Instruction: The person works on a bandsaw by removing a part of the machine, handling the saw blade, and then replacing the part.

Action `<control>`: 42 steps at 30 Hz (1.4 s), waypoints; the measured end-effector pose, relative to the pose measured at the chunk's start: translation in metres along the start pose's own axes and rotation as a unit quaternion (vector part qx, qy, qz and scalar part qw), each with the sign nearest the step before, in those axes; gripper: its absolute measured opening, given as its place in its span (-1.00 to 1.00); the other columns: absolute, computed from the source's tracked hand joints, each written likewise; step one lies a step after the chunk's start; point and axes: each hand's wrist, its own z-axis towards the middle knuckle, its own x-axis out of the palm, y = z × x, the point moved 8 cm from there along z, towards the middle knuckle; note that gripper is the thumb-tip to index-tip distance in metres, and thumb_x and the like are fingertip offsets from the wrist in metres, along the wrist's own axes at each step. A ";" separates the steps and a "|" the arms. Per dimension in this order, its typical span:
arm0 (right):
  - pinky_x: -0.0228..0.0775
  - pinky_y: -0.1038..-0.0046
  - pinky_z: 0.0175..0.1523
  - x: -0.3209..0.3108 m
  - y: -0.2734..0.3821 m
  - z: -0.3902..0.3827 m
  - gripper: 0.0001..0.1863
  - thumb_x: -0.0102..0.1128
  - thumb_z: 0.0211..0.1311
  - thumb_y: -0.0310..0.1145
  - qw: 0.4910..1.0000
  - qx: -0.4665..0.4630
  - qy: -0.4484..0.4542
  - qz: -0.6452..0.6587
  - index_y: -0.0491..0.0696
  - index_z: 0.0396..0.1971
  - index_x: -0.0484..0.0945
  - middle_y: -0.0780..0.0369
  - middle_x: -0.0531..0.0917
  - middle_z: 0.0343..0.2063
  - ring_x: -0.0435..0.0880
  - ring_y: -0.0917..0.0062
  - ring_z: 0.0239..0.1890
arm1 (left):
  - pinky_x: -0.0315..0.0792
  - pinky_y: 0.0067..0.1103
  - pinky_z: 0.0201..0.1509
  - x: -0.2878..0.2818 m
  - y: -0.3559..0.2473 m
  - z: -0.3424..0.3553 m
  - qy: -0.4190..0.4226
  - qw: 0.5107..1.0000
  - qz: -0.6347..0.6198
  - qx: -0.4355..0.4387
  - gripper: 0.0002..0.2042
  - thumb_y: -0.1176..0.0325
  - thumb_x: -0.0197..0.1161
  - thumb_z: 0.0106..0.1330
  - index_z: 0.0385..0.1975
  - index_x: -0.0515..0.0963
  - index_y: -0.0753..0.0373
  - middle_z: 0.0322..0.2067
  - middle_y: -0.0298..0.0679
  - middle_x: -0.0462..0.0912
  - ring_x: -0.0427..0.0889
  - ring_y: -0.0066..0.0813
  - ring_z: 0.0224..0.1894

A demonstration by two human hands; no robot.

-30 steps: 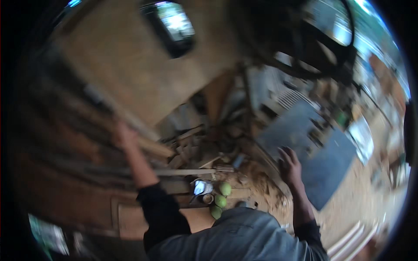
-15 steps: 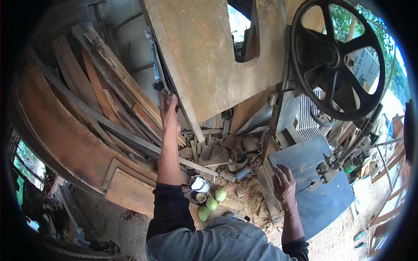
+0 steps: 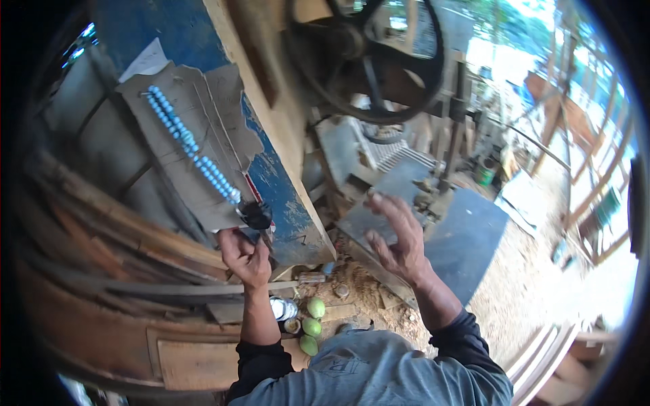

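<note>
My left hand (image 3: 245,260) is raised at the lower edge of a cardboard sheet (image 3: 223,139), just under a dark round piece (image 3: 256,215). Its fingers are curled together; what they grip is hidden. A strand of pale blue beads (image 3: 186,139) hangs over the cardboard, its lower end at the dark piece. Behind the cardboard stands a worn blue wooden panel (image 3: 288,213) with a bare wood edge. My right hand (image 3: 399,237) is lifted, fingers apart and empty, above a grey-blue metal table (image 3: 467,233).
A large dark spoked wheel (image 3: 359,57) stands beyond the panel. Long boards (image 3: 128,227) lean at the left. Low down are several green fruits (image 3: 311,327), a white container (image 3: 284,308) and sawdust (image 3: 355,287). Wooden slats (image 3: 548,358) lie at lower right.
The view has turned, and the panel now shows its blue side with cardboard and beads. My left hand stays at its edge, lower in view. My right hand has risen and spread its fingers.
</note>
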 end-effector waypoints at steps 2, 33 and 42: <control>0.52 0.33 -0.02 -0.040 -0.039 -0.009 -0.47 0.22 0.23 -0.46 0.995 0.054 -0.087 -0.008 -0.15 0.21 0.37 0.00 0.53 0.05 0.62 0.24 -0.04 | 0.39 -0.64 -0.04 0.041 -0.008 -0.006 0.046 0.998 -0.042 0.009 -0.47 0.47 0.33 0.23 0.15 0.25 0.43 -0.02 -0.15 0.48 0.46 -0.47 -0.04; 0.45 0.50 -0.24 -0.191 -0.302 -0.035 -0.73 0.11 0.35 -0.33 0.894 0.343 -0.258 0.129 -0.16 -0.07 0.54 0.21 0.64 -0.29 0.59 0.56 -0.32 | 0.21 -0.20 0.29 0.403 0.007 -0.018 0.148 0.971 0.064 0.174 -0.43 0.43 0.37 0.17 0.18 0.33 0.38 0.16 0.18 0.28 0.30 0.13 0.22; 0.34 0.59 -0.13 -0.196 -0.298 -0.017 -0.74 0.11 0.35 -0.31 0.900 0.334 -0.224 0.168 -0.21 -0.22 0.63 0.34 0.61 -0.38 0.53 0.66 -0.29 | 0.27 -0.25 0.26 0.410 -0.007 -0.003 0.163 0.965 0.064 0.193 -0.40 0.42 0.38 0.18 0.23 0.32 0.36 0.20 0.16 0.24 0.37 0.11 0.19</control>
